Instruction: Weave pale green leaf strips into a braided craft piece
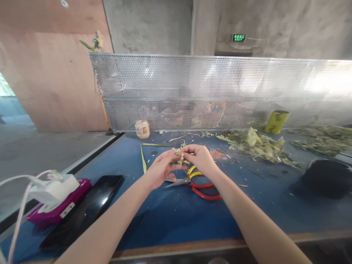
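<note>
My left hand (162, 167) and my right hand (200, 158) meet over the middle of the blue table. Between their fingertips is a small piece of pale yellow-green plant fibre (182, 158), perhaps husk; its exact form is partly hidden by the fingers. The fingers of both hands are bent in a pinch around it. Just below the hands lie red-handled scissors (206, 197), blades pointing left. Close by, a yellow-handled tool (191, 169) is partly covered by my right hand and wrist. A flat green strip (143, 159) lies beyond my left hand.
A heap of dry leafy husks (255, 145) lies right of centre, near a yellow-green can (277, 121). A twine roll (142, 129) stands by the perforated metal screen (170, 77). At left are a black phone (90, 205) and a purple power strip (59, 205). A black object (327, 178) sits right.
</note>
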The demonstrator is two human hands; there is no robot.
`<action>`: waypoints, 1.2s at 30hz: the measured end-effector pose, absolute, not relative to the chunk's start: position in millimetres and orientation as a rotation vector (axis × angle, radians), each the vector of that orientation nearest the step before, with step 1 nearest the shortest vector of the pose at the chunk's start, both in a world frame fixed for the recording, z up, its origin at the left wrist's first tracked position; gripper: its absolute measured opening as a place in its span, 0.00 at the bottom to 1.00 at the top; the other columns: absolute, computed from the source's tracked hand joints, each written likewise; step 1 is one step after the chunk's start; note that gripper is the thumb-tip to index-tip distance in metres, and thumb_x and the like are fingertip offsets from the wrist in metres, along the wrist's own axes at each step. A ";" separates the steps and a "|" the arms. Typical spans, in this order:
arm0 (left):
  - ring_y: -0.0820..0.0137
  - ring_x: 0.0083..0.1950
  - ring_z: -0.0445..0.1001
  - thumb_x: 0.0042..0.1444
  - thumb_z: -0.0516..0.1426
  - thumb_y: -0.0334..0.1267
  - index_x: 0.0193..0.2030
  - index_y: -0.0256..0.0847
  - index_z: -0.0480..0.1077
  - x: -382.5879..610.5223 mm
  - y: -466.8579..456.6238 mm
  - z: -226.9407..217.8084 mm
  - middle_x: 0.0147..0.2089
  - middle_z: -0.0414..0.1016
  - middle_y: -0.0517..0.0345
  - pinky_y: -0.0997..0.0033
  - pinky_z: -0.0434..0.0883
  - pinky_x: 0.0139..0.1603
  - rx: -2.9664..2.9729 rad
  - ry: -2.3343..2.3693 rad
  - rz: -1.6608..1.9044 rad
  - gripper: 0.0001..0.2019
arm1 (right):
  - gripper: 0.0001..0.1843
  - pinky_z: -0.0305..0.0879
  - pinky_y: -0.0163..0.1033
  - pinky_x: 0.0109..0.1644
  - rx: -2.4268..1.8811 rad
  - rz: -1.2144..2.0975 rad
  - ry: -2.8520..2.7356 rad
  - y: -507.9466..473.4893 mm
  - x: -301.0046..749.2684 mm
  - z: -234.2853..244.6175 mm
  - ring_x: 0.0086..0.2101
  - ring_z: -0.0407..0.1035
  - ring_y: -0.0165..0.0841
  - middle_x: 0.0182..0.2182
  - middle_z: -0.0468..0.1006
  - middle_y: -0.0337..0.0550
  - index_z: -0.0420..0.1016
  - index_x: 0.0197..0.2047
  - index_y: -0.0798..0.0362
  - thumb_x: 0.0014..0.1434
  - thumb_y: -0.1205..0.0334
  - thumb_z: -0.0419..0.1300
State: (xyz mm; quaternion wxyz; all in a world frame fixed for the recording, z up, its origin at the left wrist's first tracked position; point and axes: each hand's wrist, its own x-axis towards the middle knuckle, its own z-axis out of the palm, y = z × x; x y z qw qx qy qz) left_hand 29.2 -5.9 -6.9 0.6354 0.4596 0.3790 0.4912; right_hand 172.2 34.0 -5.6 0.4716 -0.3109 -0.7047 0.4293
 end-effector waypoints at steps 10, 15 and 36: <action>0.70 0.33 0.75 0.51 0.55 0.43 0.39 0.40 0.66 28.1 -3.7 -8.7 0.35 0.70 0.55 0.86 0.57 0.09 0.934 0.770 1.123 0.12 | 0.07 0.65 0.33 0.30 -0.676 1.281 -1.698 31.2 168.2 -8.9 0.27 0.68 0.26 0.27 0.75 0.40 0.71 0.29 0.55 0.47 0.60 0.59; 0.73 0.31 0.74 0.49 0.58 0.33 0.43 0.39 0.64 27.2 -5.7 -8.4 0.33 0.70 0.57 0.87 0.56 0.10 0.974 0.812 1.157 0.14 | 0.08 0.63 0.33 0.29 -0.654 1.287 -1.733 31.8 172.5 -6.5 0.23 0.65 0.24 0.25 0.73 0.38 0.71 0.29 0.55 0.47 0.58 0.60; 0.79 0.23 0.62 0.43 0.61 0.33 0.49 0.39 0.63 20.3 -10.0 3.0 0.30 0.66 0.61 0.77 0.61 0.19 1.221 0.788 1.236 0.24 | 0.02 0.65 0.38 0.40 -0.651 1.095 -1.885 29.7 183.0 1.4 0.31 0.69 0.28 0.28 0.74 0.40 0.71 0.28 0.54 0.47 0.64 0.59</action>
